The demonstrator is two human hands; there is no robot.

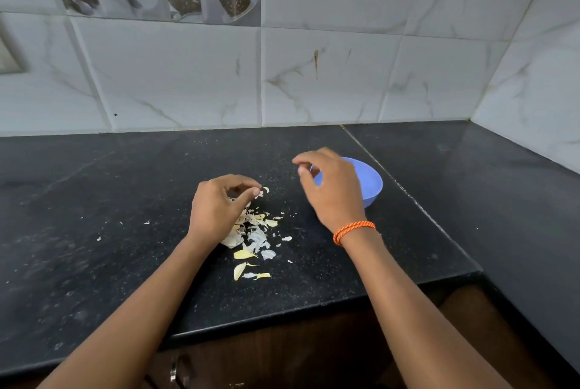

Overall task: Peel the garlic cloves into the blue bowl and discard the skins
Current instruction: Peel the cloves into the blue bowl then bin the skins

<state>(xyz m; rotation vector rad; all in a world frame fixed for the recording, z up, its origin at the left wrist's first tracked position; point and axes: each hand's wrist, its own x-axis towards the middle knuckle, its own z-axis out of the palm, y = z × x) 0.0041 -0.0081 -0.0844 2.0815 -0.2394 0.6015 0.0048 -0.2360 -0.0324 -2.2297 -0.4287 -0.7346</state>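
1. Two bare hands work over a black speckled countertop point(110, 216), with one blue bowl point(370, 183) as the only container in view.
2. One loose pile of garlic skins point(254, 233) lies on the countertop, to the left of the blue bowl and nearer the person. The pale white and yellowish flakes are too many and too overlapped to count. A few tiny specks lie scattered farther left of the pile.
3. The left hand point(216, 209) hovers over the far side of the pile, left of the blue bowl. Its thumb and forefinger are curled close together, pinching a small pale piece point(263, 191); whether that piece is skin or a clove cannot be told.
4. The right hand point(332, 187) is raised in front of the blue bowl's left part and hides much of it. Its fingers are bent with thumb and forefinger narrowly apart; whether they hold anything cannot be told. One orange cord bracelet point(353, 231) circles that wrist.
5. Only the right side of the blue bowl's inside shows; its contents cannot be seen.
6. Right of the blue bowl runs a seam in the countertop, and the surface carries on into the corner. Behind the bowl stands a white marbled tile wall point(314, 74). The counter's front edge lies toward the person, with dark wooden cabinet fronts point(282, 357) below.
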